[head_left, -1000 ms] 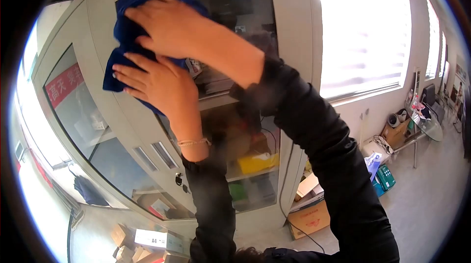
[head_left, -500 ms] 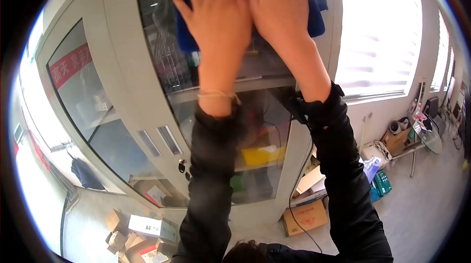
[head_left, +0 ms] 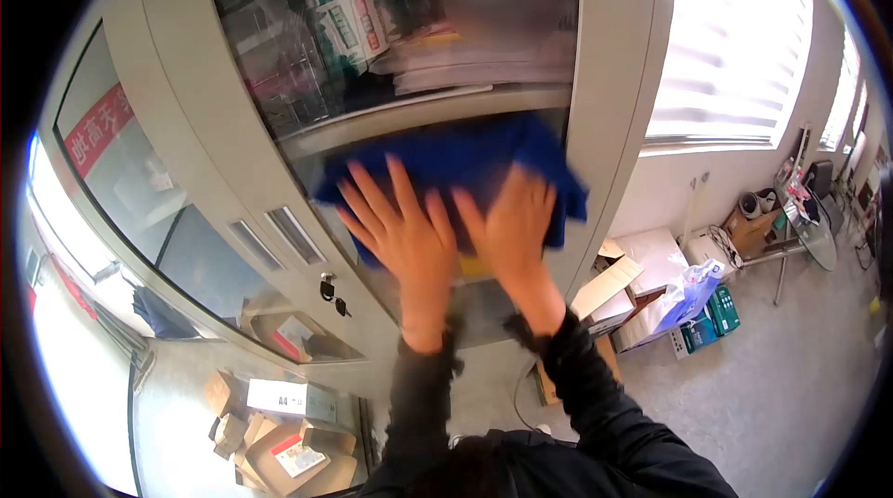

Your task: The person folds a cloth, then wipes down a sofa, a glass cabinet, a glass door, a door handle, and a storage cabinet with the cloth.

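Note:
A blue cloth (head_left: pixel 456 152) lies against the lower glass pane of a grey cabinet door (head_left: pixel 391 119), just under the crossbar. My left hand (head_left: pixel 405 236) presses flat on its left part, fingers spread. On the right part rests my right hand (head_left: pixel 516 230), fingers stretched out and slightly blurred, thumb towards the left hand. The cloth and both hands hide much of the pane behind them. To the lower left, keys (head_left: pixel 342 308) hang from the door lock (head_left: pixel 326 286), beside two recessed handles (head_left: pixel 296 235).
Behind the upper glass stand packages (head_left: pixel 353 24) and stacked papers (head_left: pixel 484 70). Cardboard boxes (head_left: pixel 302 442) lie on the floor at lower left. At right are a window (head_left: pixel 726 52), a white plastic bag (head_left: pixel 688 293), a green box (head_left: pixel 724 310) and a glass table (head_left: pixel 814 242).
Both hands and the blue cloth have moved down from the upper glass pane to the lower one. The view has shifted, and the hands remain spread on the cloth.

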Tool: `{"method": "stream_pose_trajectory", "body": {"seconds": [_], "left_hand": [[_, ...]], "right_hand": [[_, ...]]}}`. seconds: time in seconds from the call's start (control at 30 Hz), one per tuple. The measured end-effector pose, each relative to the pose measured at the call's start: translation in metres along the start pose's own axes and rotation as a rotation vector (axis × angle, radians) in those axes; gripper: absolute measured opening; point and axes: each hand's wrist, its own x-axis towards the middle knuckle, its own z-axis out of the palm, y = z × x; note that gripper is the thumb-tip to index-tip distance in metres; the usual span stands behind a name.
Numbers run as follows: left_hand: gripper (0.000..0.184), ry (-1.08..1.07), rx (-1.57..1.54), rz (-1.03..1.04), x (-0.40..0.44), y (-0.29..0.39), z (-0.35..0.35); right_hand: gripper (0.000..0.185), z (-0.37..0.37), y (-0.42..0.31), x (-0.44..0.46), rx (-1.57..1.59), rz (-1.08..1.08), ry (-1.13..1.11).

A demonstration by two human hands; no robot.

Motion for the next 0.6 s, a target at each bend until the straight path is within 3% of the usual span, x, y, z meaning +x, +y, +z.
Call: {"method": "stream_pose_trajectory", "body": {"seconds": [0.03,0.07,0.13,0.23,0.33,0.43,0.53,0.57,0.6], "left_hand": [[0.055,-0.032,-0.006,0.042,-0.042,-0.013,0.013],[0.054,-0.072,-0.013,0.055,-0.083,-0.023,0.023],[0.054,-0.177,0.032,0.073,-0.161,-0.049,0.043],[0.054,-0.277,0.041,0.068,-0.157,-0.047,0.024],[0.055,-0.098,0.007,0.047,-0.086,-0.038,0.016],[0.058,0.084,-0.029,-0.015,0.031,-0.013,-0.009],[0.054,0.38,-0.102,0.158,0.124,-0.01,-0.015],[0.054,0.46,-0.107,0.232,0.151,-0.013,-0.013],[0.055,0.534,-0.109,0.356,0.175,-0.017,-0.011]], "right_hand": [[0.072,0.004,0.011,-0.046,0.007,0.068,-0.165],[0.075,0.004,0.02,-0.077,0.025,0.014,-0.129],[0.077,0.002,0.031,-0.142,0.114,0.076,-0.292],[0.075,-0.012,0.023,-0.143,0.193,0.179,-0.315],[0.07,-0.005,0.017,-0.081,0.155,0.043,-0.156],[0.073,-0.014,-0.006,0.043,0.192,-0.149,0.027],[0.071,-0.003,-0.015,0.143,0.171,-0.371,0.259],[0.071,-0.001,-0.02,0.17,0.178,-0.361,0.235],[0.071,0.002,-0.027,0.194,0.189,-0.385,0.375]]}}
